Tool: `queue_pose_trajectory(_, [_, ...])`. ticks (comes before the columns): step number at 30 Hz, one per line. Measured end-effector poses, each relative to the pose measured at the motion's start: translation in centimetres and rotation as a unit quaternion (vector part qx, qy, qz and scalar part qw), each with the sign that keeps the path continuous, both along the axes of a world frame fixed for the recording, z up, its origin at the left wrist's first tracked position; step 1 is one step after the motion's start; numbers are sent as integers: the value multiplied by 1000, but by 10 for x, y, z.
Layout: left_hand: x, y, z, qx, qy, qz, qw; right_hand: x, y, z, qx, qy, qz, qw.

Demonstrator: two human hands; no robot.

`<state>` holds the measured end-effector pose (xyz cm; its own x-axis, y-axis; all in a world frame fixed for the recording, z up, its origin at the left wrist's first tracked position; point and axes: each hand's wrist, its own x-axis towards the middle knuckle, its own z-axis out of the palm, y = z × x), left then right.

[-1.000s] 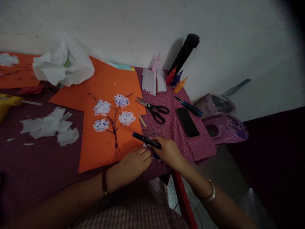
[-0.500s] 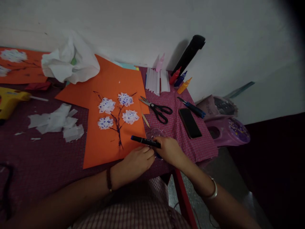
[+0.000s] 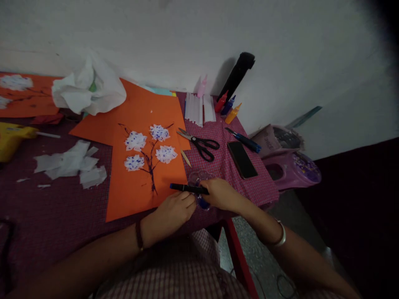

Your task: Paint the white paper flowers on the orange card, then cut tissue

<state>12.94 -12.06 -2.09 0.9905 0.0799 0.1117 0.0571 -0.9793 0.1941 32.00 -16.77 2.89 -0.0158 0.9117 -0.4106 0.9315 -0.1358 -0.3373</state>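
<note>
My right hand [image 3: 220, 194] is closed round a black marker [image 3: 184, 188] that points left over the lower edge of an orange sheet [image 3: 141, 166]. The sheet carries a dark drawn branch with several white, blue-speckled paper flowers [image 3: 158, 132]. My left hand [image 3: 174, 211] rests at the sheet's near right corner, fingers curled and touching a small clear plastic palette [image 3: 199, 180] with blue paint, just under the marker. What those fingers hold, if anything, is hidden.
Black scissors [image 3: 201, 143], a dark phone [image 3: 242, 159], a blue pen [image 3: 243, 140], paint bottles [image 3: 227, 106] and white paper strips [image 3: 198, 109] lie on the checked cloth. Torn white paper [image 3: 70, 164], crumpled tissue [image 3: 87, 89] and a yellow glue gun [image 3: 12, 135] are at left. A pink stool [image 3: 291, 168] stands beside the table.
The marker has tilted flatter and lower toward the sheet's edge. Both hands stay together at the near corner; the view has shifted slightly.
</note>
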Motion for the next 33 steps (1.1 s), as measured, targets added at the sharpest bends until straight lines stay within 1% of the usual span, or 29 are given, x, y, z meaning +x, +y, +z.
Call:
queue_pose_trajectory(3, [-2, 0, 0, 6, 2, 0, 1000, 19, -6, -1, -2, 97, -33, 995])
queue_pose_trajectory(5, [-2, 0, 0, 11, -1, 1, 1000, 33, -13, -1, 3, 178, -74, 981])
queue_pose_trajectory(8, [-3, -1, 1, 20, -4, 4, 1000, 47, -26, -3, 8, 304, -151, 941])
queue_pose_trajectory(10, [-3, -1, 4, 21, -3, 12, 1000, 51, -34, -6, 8, 338, -190, 922])
queue_pose_trajectory(14, [-1, -1, 7, 18, 3, 18, 1000, 49, -47, -14, 6, 393, -262, 881])
queue_pose_trajectory(16, [0, -1, 5, 15, -2, 19, 1000, 47, -50, -17, -12, 432, -307, 848])
queue_pose_trajectory(19, [0, -2, -6, 11, -17, 28, 999, 44, -53, -18, -36, 517, -368, 772])
queue_pose_trajectory(21, [0, -2, -12, -2, -41, 43, 998, 41, -53, -18, -39, 577, -378, 723])
queue_pose_trajectory(23, [-1, -2, -14, -51, -72, 63, 994, 36, -53, -19, -39, 621, -369, 691])
queue_pose_trajectory(25, [-2, 1, -10, -141, -106, 97, 980, 31, -51, -19, -34, 655, -357, 666])
queue_pose_trajectory(26, [-2, 4, -6, -197, -119, 117, 966, 27, -50, -19, -32, 670, -352, 653])
queue_pose_trajectory(29, [-2, 11, 8, -351, -154, 176, 907, 14, -43, -16, -35, 707, -339, 620])
queue_pose_trajectory(31, [1, 13, 16, -424, -175, 203, 865, 3, -37, -12, -33, 724, -331, 604])
queue_pose_trajectory(33, [5, 14, 22, -482, -193, 220, 826, -8, -31, -9, -25, 739, -320, 592])
